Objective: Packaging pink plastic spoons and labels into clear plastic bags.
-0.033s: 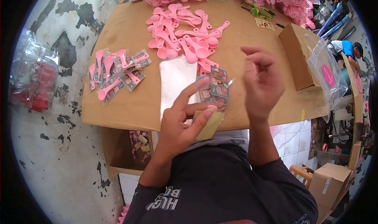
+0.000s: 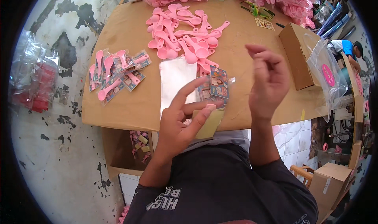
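My left hand [image 2: 177, 119] is closed on a pale yellow card [image 2: 208, 123], its thumb over the near side and index finger stretched out. A small pink bit shows at the thumb tip; I cannot tell what it belongs to. Beyond the fingers lie blue printed cards [image 2: 219, 82], partly hidden by the hand. Beside them is a stack of clear plastic bags [image 2: 177, 78]. My right hand [image 2: 269, 80] is raised over the table to the right, slightly blurred, fingers loosely bent and apart with nothing visible in them.
A heap of pink measuring spoons [image 2: 193, 43] lies mid-table. Bagged spoons with cards [image 2: 118, 72] are at the left. An open cardboard box [image 2: 295, 58] and a clear bag [image 2: 328, 74] stand right. More pink spoons are piled at the far edge. A person [image 2: 348, 50] bends at far right.
My right hand has moved slightly right, away from my left hand. The left hand and the card in it have barely shifted.
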The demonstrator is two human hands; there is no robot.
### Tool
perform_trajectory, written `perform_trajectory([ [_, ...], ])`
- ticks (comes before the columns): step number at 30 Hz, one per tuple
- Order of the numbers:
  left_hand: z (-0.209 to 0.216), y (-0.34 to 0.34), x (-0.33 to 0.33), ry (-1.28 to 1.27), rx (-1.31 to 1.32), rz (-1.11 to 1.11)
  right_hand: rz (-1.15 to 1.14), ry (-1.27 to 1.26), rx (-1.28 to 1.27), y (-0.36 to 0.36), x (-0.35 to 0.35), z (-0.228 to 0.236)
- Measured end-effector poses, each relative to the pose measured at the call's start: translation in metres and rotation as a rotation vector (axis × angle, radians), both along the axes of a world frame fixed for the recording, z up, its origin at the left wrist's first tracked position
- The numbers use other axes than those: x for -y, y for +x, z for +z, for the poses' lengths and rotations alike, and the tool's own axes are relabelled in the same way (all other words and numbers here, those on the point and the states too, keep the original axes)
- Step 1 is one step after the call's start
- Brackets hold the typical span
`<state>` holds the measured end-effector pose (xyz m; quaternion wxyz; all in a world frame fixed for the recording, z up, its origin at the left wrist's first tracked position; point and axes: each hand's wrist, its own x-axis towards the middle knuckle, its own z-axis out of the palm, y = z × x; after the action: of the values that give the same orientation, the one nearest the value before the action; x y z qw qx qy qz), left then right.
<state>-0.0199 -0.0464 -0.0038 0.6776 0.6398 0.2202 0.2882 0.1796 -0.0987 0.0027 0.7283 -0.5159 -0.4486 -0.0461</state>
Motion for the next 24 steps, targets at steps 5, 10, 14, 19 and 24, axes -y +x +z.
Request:
perform_trajectory([
  [5, -0.001, 0.004, -0.007, -0.139, 0.147, 0.068, 0.225, 0.248, -0.517, 0.017, 0.014, -0.008],
  [10, -0.006, 0.011, -0.011, -0.127, 0.282, 0.090, 0.573, -0.254, -0.411, -0.004, 0.033, -0.015],
  [14, -0.010, 0.012, -0.016, -0.021, 0.313, 0.122, 0.583, -0.372, -0.304, -0.031, 0.021, -0.009],
  [19, -0.013, -0.003, -0.024, -0.011, 0.278, 0.106, 0.628, -0.417, -0.395, -0.032, 0.017, -0.008],
  [24, -0.014, -0.012, -0.028, -0.015, 0.184, 0.133, 0.626, -0.358, -0.258, -0.024, 0.011, -0.013],
])
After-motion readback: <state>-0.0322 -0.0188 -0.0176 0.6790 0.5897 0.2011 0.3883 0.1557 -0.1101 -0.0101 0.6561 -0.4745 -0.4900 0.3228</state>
